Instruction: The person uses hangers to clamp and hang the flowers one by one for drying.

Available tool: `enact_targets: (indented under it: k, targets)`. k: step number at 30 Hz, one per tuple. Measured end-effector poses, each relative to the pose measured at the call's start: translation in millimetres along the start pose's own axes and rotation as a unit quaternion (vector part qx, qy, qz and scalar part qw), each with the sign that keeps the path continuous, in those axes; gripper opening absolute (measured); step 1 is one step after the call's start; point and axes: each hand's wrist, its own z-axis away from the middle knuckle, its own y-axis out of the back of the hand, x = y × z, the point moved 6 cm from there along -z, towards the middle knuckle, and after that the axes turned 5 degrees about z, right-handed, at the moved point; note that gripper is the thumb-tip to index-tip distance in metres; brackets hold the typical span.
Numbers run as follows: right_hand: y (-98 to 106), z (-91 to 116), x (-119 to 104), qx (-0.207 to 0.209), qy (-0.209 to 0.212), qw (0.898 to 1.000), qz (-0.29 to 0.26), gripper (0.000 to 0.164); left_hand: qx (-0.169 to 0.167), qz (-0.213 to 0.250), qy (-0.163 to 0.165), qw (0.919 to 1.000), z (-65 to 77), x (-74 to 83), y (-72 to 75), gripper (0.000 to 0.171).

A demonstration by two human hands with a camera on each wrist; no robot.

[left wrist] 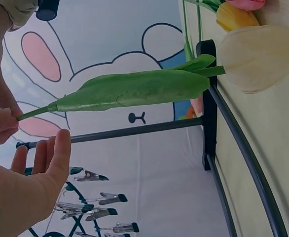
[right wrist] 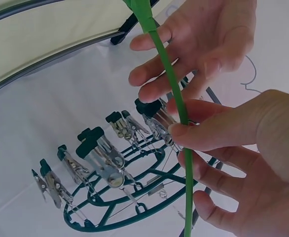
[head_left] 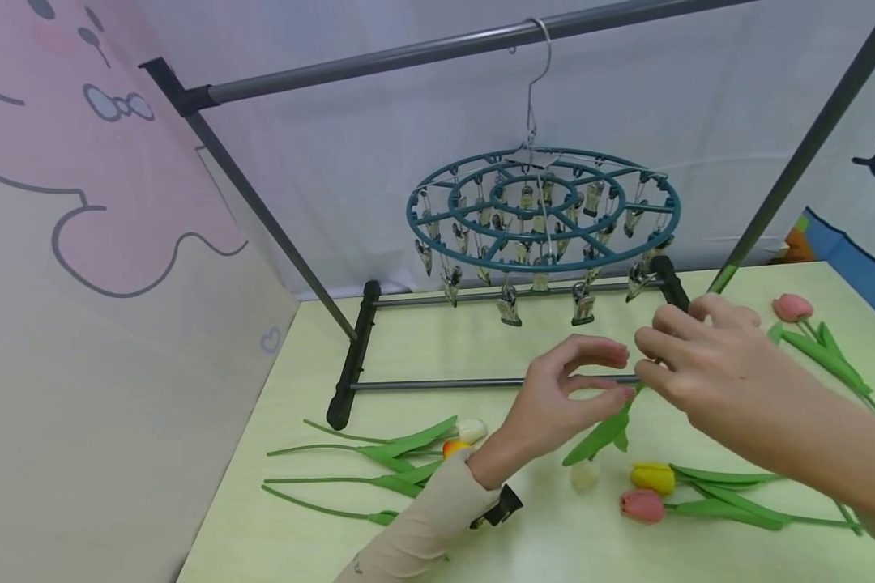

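In the head view, we see our right hand (head_left: pixel 722 356) gripping a pale tulip (head_left: pixel 599 437) above the counter (head_left: pixel 437 348), its bloom (head_left: pixel 583 476) pointing down; our left hand (head_left: pixel 557 397) hovers just beside it, fingers loosely bent around nothing. Beyond them, a teal ring hanger (head_left: pixel 525 265) with dangling clips (head_left: pixel 509 308) hangs from the top bar of a rack (head_left: pixel 379 61), and we spot no flower on it. Several tulips lie on the left (head_left: pixel 419 440); on the right lie a yellow tulip (head_left: pixel 652 478), a pink tulip (head_left: pixel 642 506) and, farther back, another pink one (head_left: pixel 792 307). From the left wrist, we find the right fingers pinching the end of the stem (left wrist: pixel 36 112) while the left fingers stand apart, released. From the right wrist, our right thumb and fingers grasp that stem, and the left fingers spread behind it; whether they touch it, we cannot tell. The clips in sight bite on nothing. We judge the work to be early: one tulip is lifted but not yet fastened anywhere, and the rest remain on the counter.
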Motion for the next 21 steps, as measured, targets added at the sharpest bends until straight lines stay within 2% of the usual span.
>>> enact_targets:
  k: [7,12,16,21]
  targets:
    - [2.3,-5.1,-4.9,0.014,0.012,1.0,-0.01,0.042,-0.005,-0.005,-0.003,1.0,-5.3,-13.6,-1.7,0.043]
    - [4.7,-9.4,-7.3,0.02,0.017,1.0,-0.017,0.043,0.002,-0.005,-0.01,0.9999,-6.1,-16.6,-4.0,0.041]
    - [6.1,-11.8,-8.3,0.022,0.024,0.999,-0.011,0.043,0.021,-0.016,-0.015,0.9996,-5.2,-14.3,-3.5,0.035]
    - [7.0,-13.5,-8.8,0.025,0.026,0.999,-0.002,0.045,0.056,-0.042,-0.036,0.9969,-4.4,-8.2,0.6,0.026]
